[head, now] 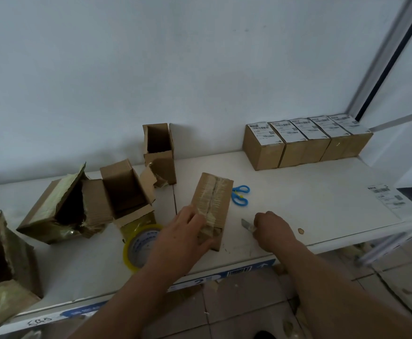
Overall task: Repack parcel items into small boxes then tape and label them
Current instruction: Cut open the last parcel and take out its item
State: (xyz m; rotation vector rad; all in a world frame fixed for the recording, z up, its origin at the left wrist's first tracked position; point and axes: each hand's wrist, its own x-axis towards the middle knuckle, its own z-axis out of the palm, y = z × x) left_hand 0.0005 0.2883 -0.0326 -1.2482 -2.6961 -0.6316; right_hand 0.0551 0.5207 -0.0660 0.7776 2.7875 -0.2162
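Observation:
A taped brown parcel box (212,201) lies on the white table (310,192), its clear-taped seam facing up. My left hand (183,236) grips its near left end. To the right of the box, my right hand (269,227) is closed on a small utility knife (247,225) whose blade points left toward the box, a short gap away. A roll of yellow-clear tape (139,243) lies flat just left of my left hand. Blue-handled scissors (241,195) rest behind the box on its right.
Several opened, torn boxes (82,204) stand at left, and one upright open box (159,152) stands at the back. A row of several labelled small boxes (302,143) lines the back right. A loose shipping label (391,199) lies at the right edge.

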